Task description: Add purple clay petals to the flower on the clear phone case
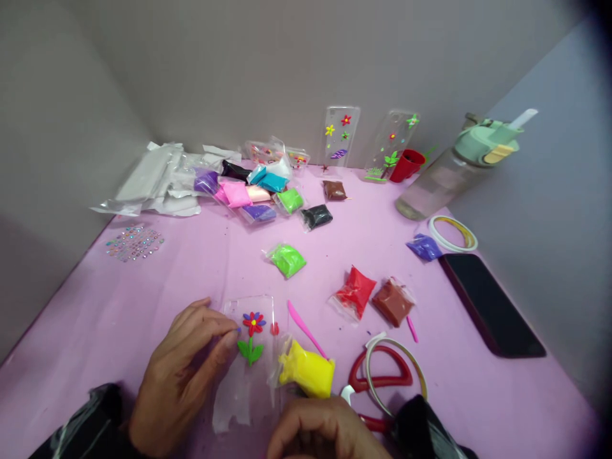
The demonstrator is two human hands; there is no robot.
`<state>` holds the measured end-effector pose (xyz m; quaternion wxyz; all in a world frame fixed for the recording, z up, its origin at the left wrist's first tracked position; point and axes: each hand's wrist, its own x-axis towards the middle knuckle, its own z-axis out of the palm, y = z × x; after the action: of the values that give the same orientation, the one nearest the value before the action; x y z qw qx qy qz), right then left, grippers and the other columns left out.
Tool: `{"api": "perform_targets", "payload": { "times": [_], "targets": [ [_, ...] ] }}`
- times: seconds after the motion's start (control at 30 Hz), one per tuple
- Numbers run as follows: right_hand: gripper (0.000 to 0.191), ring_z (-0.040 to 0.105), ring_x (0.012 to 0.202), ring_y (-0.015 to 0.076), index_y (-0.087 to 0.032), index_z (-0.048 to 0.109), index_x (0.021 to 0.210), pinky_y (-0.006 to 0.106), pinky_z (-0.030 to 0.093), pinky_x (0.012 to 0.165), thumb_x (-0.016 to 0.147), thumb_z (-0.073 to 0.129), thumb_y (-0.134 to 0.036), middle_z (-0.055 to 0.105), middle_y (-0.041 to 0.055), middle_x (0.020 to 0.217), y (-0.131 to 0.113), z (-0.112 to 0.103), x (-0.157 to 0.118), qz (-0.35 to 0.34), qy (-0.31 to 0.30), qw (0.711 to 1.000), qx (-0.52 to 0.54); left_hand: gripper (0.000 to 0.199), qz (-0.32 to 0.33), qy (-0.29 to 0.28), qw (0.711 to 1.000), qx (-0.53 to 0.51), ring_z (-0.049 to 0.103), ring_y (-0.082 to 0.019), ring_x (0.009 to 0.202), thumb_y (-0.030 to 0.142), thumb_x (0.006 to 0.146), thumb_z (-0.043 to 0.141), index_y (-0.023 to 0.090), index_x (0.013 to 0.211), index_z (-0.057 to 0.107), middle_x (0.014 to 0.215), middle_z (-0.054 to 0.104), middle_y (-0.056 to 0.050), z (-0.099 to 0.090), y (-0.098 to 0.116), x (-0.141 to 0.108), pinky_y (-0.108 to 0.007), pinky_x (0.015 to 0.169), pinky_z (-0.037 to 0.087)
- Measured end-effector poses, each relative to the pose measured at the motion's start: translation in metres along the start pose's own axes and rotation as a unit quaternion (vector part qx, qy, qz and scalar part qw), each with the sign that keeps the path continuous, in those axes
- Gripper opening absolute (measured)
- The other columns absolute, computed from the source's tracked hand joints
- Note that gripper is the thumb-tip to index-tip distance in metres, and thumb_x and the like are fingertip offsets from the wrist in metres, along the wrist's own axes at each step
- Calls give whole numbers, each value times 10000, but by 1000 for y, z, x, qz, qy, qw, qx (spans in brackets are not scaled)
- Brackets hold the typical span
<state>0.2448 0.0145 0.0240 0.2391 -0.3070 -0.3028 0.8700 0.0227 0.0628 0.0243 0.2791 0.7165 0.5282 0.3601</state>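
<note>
A clear phone case (239,395) lies on the pink table, bearing a red and blue clay flower (254,323) with a yellow centre and a green stem with leaves. My left hand (186,370) is at its left edge, thumb and index finger pinched on a tiny blue clay piece (238,329) beside the flower. My right hand (325,430) is curled at the bottom edge of the view, below the yellow clay packet (308,370); whatever its fingers hold, if anything, is hidden. A pink tool (306,328) rests right of the case.
Red scissors (382,382) and a tape ring lie at right, near a phone (492,306). Red, brown and green clay packets (287,260) lie mid-table. Behind stand a bottle (444,178), a red cup (406,166) and decorated cases (340,137). Gem stickers (135,243) lie left.
</note>
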Motion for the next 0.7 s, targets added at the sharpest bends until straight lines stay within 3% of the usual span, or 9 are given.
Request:
{"api": "perform_targets", "payload": {
  "times": [0.17, 0.47, 0.7],
  "targets": [
    [357, 508, 612, 62, -173, 737, 780, 177, 438, 659, 757, 804, -523, 563, -20, 690, -2, 0, 1, -10, -2, 1000, 8, 173, 26, -4, 1000, 12, 659, -225, 863, 256, 894, 626, 345, 994, 735, 893, 747, 17, 1, -2, 1, -391, 1079, 321],
    [370, 526, 616, 61, -173, 742, 780, 169, 438, 632, 742, 808, -535, 601, -10, 713, -1, 0, 1, -5, 0, 1000, -1, 127, 10, 10, 1000, 18, 669, -241, 835, 294, 866, 673, 350, 944, 754, 858, 756, 10, 3, -5, 2, -447, 1076, 310],
    [389, 502, 595, 40, -158, 711, 739, 150, 433, 640, 737, 814, -533, 570, -28, 678, -4, 3, 0, 2, 1, 1000, 18, 126, 53, 10, 996, 66, 678, -233, 827, 306, 871, 682, 343, 985, 723, 891, 774, 25, 3, -9, 3, -463, 1080, 288]
  ]
}}
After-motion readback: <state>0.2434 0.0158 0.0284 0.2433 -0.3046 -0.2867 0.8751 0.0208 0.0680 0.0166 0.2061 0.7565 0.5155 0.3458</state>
